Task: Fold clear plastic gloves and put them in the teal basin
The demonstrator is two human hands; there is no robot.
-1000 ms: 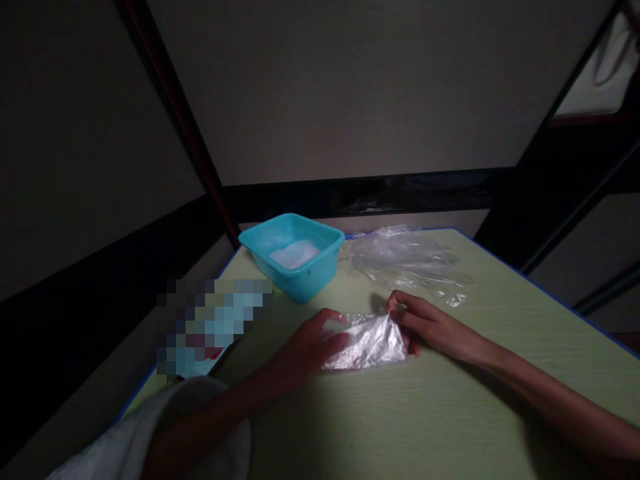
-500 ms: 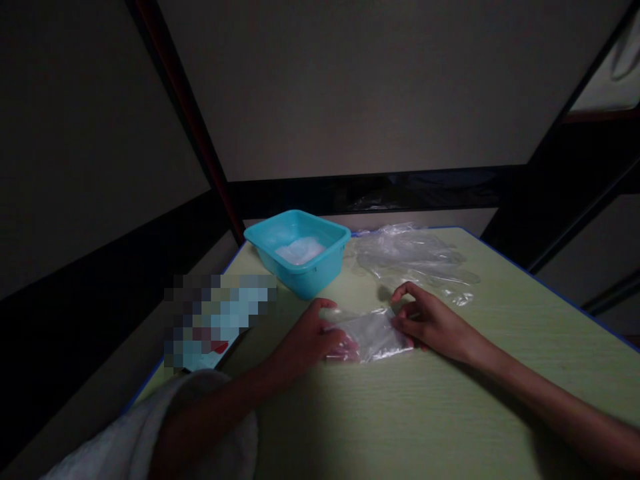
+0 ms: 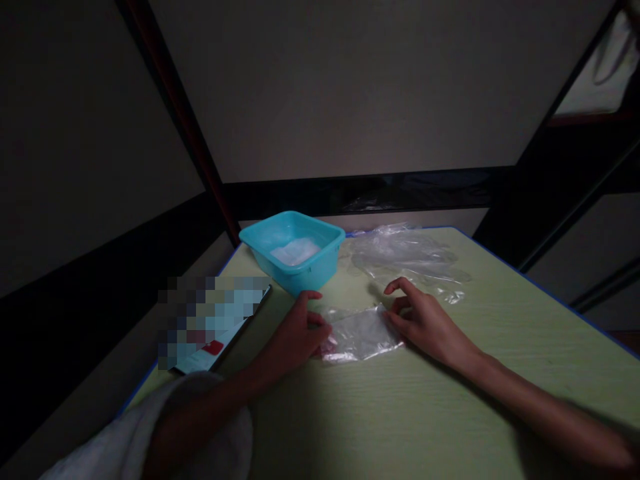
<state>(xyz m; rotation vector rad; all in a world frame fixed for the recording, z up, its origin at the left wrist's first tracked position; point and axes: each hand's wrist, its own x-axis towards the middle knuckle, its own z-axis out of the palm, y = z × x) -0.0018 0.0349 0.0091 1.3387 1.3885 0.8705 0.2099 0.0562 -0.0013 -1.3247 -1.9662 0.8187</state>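
Observation:
A small clear plastic bag (image 3: 357, 333) lies flat on the table in front of me, with a pinkish patch at its left end. My left hand (image 3: 300, 330) holds that end, thumb against the film and forefinger raised off it. At the opposite end, my right hand (image 3: 423, 323) has thumb and curled fingers closed on the edge, its forefinger arched above. Parts of the fingertips are hidden.
A turquoise plastic basin (image 3: 313, 277) with white material (image 3: 296, 251) inside stands at the back left. Crumpled clear plastic (image 3: 405, 257) spreads over the back right. A phone-like device (image 3: 215, 347), partly blurred out, lies left on the pale table (image 3: 400, 420). Cabinet panels (image 3: 350, 93) rise behind.
My left hand has shifted slightly left, its thumb now nearer the bag's edge. The right hand stays at the other end. The whole view has moved a little.

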